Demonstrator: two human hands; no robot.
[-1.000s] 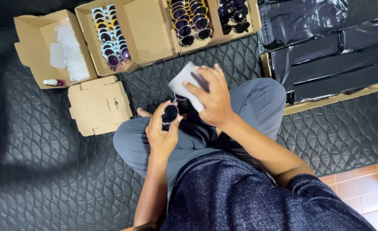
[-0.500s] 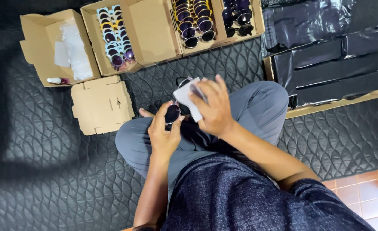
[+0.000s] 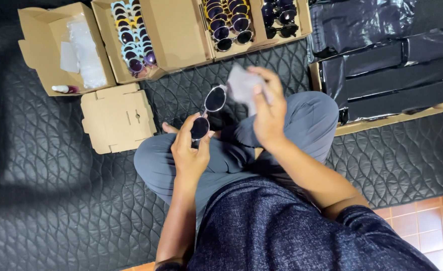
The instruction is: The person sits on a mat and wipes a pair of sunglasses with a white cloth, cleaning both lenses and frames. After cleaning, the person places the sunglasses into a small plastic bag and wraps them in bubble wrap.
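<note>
I sit cross-legged on a black quilted mat (image 3: 56, 190). My left hand (image 3: 190, 150) pinches a pair of round dark-lensed sunglasses (image 3: 209, 111) by the lower lens, held up over my knees. My right hand (image 3: 269, 108) grips a small pale grey cloth (image 3: 241, 84) just to the right of the upper lens, touching or nearly touching it. The cloth looks blurred.
Open cardboard boxes line the far edge: one with clear plastic bags (image 3: 83, 52) and a small bottle (image 3: 65, 89), others with rows of sunglasses (image 3: 133, 42) (image 3: 229, 25). A flat folded carton (image 3: 117, 118) lies at left. A tray of black pouches (image 3: 387, 80) is at right.
The sunglasses have come out from under the cloth and now show both lenses. My right hand with the cloth has lifted up and to the right of them.
</note>
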